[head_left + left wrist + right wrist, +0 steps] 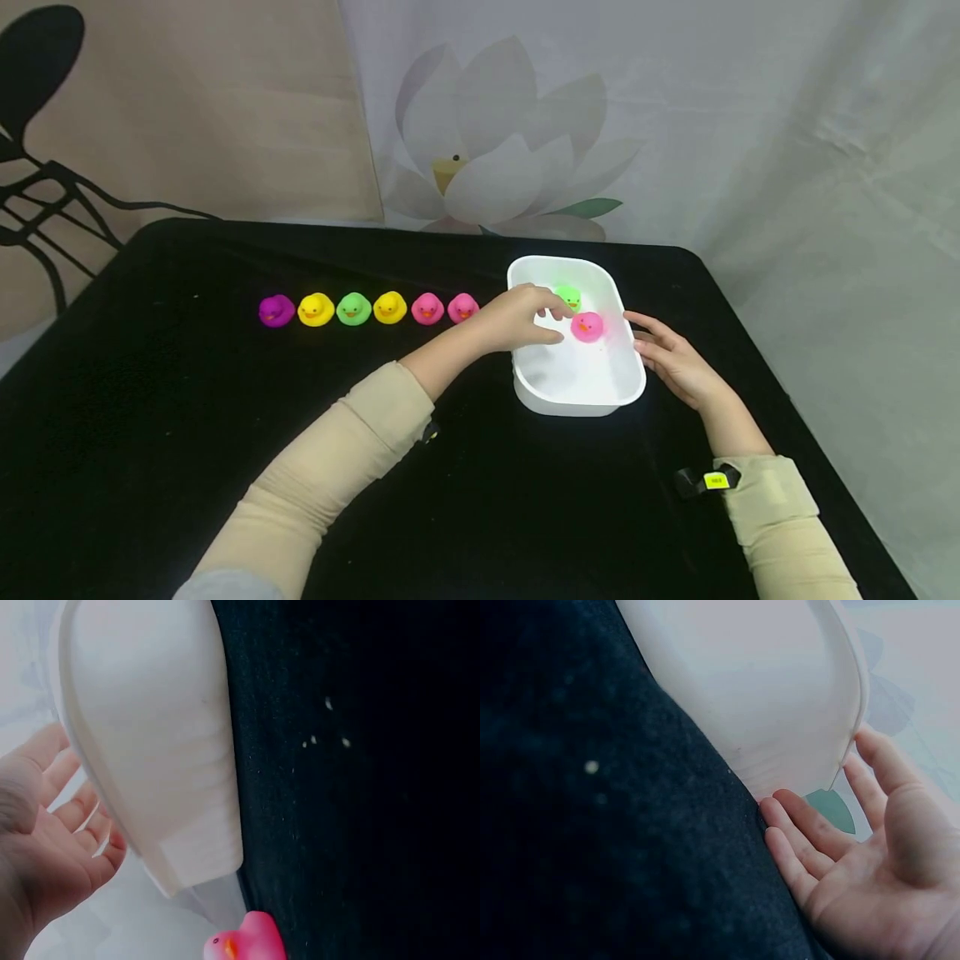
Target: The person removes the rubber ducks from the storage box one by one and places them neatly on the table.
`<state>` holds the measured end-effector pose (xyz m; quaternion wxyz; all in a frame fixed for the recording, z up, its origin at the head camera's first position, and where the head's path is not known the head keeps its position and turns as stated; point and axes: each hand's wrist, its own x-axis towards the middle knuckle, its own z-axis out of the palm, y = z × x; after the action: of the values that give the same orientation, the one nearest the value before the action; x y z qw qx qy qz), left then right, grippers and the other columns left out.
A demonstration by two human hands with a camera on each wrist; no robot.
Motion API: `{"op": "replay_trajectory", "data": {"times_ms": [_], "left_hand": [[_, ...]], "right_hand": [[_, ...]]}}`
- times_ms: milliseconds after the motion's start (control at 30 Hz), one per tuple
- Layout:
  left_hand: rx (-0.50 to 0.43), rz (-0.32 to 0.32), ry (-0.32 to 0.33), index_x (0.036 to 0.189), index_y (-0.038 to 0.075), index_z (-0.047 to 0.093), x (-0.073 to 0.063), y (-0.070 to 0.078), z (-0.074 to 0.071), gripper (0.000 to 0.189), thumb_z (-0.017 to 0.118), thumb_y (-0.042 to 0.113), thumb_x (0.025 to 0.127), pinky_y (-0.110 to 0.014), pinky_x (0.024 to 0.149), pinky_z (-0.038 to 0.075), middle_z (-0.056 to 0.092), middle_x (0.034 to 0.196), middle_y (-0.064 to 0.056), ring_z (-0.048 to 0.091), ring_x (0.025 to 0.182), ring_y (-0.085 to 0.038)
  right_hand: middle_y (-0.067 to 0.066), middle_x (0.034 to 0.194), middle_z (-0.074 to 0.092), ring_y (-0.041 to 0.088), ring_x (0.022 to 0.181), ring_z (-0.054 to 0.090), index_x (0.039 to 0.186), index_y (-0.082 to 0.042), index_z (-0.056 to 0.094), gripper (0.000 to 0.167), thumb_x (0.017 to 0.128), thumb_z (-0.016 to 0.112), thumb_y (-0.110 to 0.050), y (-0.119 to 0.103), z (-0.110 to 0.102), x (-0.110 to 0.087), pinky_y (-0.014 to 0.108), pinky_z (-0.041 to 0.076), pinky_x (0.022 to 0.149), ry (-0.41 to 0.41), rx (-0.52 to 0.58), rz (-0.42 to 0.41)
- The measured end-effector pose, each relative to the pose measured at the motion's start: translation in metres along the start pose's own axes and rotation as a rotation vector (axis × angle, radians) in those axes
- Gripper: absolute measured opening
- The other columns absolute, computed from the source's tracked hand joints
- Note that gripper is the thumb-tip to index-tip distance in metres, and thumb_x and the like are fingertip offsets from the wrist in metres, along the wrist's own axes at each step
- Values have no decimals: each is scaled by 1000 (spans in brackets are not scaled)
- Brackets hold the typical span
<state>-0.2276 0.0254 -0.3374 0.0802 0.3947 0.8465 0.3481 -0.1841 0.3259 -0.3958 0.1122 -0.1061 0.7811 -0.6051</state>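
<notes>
Left hand [521,319] over white tub [562,379], fingers parted

A person's left hand hangs above the white tub, thumb and fingers spread partway and holding nothing, the tips just beside a bright pink duck [587,327] inside. A light green duck [567,297] sits next to it, nearer the tub's far end. The right hand [675,364], its fingers loosely extended and gripping nothing, touches the tub's outer right side. On the black cloth [150,417] to the left of the tub, six toys form a line, from left: a purple duck [277,311], a yellow duck [316,309], a green duck [354,308], a second yellow duck [390,307] and two pink ducks [427,308]
</notes>
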Motion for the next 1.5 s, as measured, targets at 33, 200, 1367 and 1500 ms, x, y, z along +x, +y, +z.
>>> {"op": "replay_trajectory", "data": {"times_ms": [33,200,1367,1500], "left_hand": [[-3,-5,3,120,10,67,2,-1,0,38,75,19,84,-20,75,49,66,111,-5,57,101,-16],[-8,-28,3,122,7,65,13,-6,3,39,74,16,85,-21,79,49,65,114,-9,57,103,-19],[42,-165,-83,125,13,65,59,-7,36,42,75,18,84,-24,91,43,65,115,1,55,101,-13],[44,-159,-85,125,12,65,60,-6,35,41,74,18,85,-22,86,43,65,110,0,54,97,-14]], "right_hand": [[23,139,39,11,112,56,148,-9,32,52,100,50,-19,0,0,0,23,44,92,1,-1,2],[24,140,38,11,112,56,148,-9,32,52,100,50,-19,0,0,-1,23,44,92,2,-3,7],[20,141,39,13,114,55,148,-11,32,53,100,51,-21,-1,1,-2,26,43,94,6,-20,5],[18,139,40,12,113,55,148,-11,32,52,100,50,-20,-1,1,-2,25,43,93,3,-18,1]]}}
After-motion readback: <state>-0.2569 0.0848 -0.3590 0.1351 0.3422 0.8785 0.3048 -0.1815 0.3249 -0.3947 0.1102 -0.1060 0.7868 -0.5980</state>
